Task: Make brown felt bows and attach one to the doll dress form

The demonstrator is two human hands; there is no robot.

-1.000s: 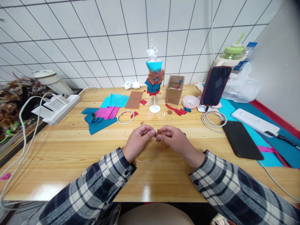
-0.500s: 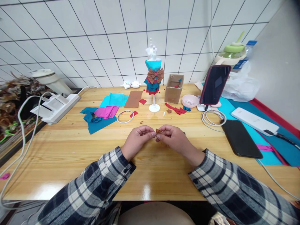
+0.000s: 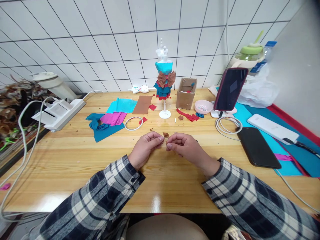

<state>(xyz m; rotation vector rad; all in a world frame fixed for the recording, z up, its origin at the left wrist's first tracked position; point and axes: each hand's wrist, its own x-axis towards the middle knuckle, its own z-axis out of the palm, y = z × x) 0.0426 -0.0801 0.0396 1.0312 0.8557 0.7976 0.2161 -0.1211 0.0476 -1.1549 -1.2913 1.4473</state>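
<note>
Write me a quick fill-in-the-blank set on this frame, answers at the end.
1. The pleated scrap between the left hand and the right hand is coloured ____.
2. The dressed mannequin wears a large brown ____ at its waist.
3. The bowl beside the cardboard box is ____.

Missing words: brown; bow; pink.

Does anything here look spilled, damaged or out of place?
Nothing looks spilled or broken: the pink bowl and dressed mannequin stand upright. The one oddity is a small magenta scrap by itself at the picture's left edge, well apart from the magenta piece among the other coloured pieces.
</note>
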